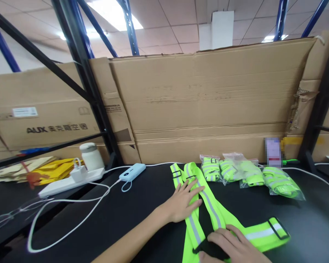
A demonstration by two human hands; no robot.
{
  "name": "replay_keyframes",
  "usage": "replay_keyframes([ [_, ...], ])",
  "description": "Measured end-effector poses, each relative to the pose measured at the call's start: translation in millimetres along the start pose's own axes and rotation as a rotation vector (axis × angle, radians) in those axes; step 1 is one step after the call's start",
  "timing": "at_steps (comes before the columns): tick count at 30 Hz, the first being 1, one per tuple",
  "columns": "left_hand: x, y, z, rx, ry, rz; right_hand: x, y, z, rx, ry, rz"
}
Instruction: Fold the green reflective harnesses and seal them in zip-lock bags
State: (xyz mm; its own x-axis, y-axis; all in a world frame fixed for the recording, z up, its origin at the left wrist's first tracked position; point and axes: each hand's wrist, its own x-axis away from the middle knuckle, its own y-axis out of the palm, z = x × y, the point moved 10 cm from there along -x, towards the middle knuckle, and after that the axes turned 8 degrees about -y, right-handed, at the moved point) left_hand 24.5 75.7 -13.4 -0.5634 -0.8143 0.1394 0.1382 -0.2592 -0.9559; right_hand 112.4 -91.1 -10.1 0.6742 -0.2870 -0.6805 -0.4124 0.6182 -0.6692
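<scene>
Pressing down at the near table edge, right hand [233, 245], palm flat and fingers loosely together, holding nothing, resting on the lower run of a fluorescent yellow-green reflective strap [208, 208] where a dark patch shows under the fingertips. Strap spread flat on the black table [142, 204], grey reflective stripe down each band, one band running right to a black buckle loop [278, 227] near its end. Just beyond, left hand [183, 202], fingers spread wide and flat, laid across the two bands that lead away toward the back; grasping nothing. Upper strap ends lying close to four clear bags of folded yellow-green straps [249, 173], set in a row side by side. Farther left, pale blue power bank [132, 171] with a white cable [71, 212] looping over the table surface toward the near left edge. White power strip [71, 180] behind it, charger plugged in, white lidded cup [91, 156] standing just beside. Yellow and brown packets [41, 170] at far left. Cardboard sheets [208, 102] upright along the back, dark rack uprights [82, 73] in front of them.
</scene>
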Motion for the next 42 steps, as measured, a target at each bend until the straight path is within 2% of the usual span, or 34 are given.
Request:
replay_keyframes([
  [4, -8, -5.7, -28, -0.033, -0.022, 0.068, -14, 11, 7, -0.124, -0.103, -0.258],
  [8, -26, -10.1, -62, -0.072, -0.008, 0.117, -38, 28, 22, -0.379, 0.021, -0.452],
  [11, -44, -23.5, -74, -0.138, 0.083, 0.247, -54, 45, 33, -0.493, 0.108, -0.529],
  [13, -54, -31.2, -78, -0.193, 0.118, 0.329, -61, 54, 43, -0.505, 0.131, -0.543],
  [16, -67, -36.2, -80, -0.216, 0.121, 0.382, -63, 61, 60, -0.509, 0.145, -0.541],
  [21, -64, -46.2, -73, -0.203, 0.112, 0.48, -50, 54, 74, -0.548, 0.148, -0.531],
  [24, -51, -56.2, -66, -0.196, 0.076, 0.553, -49, 40, 83, -0.556, 0.121, -0.427],
  [27, -36, -66.5, -51, -0.143, 0.064, 0.611, -51, 23, 108, -0.435, 0.14, -0.271],
  [29, -28, -70.0, -40, 0.017, 0.076, 0.582, -49, 15, 131, -0.309, 0.191, -0.247],
  [31, -25, -65.3, -24, 0.173, 0.1, 0.464, -41, 8, 158, -0.157, 0.282, -0.289],
  [35, -15, -48.3, 21, 0.203, 0.246, 0.24, -11, -11, 209, 0.078, 0.57, -0.393],
  [38, -12, -35.2, 38, 0.162, 0.287, 0.139, 5, -15, 223, 0.113, 0.656, -0.493],
  [42, -12, -29.9, 40, 0.172, 0.309, 0.107, 8, -13, 223, 0.021, 0.635, -0.537],
])
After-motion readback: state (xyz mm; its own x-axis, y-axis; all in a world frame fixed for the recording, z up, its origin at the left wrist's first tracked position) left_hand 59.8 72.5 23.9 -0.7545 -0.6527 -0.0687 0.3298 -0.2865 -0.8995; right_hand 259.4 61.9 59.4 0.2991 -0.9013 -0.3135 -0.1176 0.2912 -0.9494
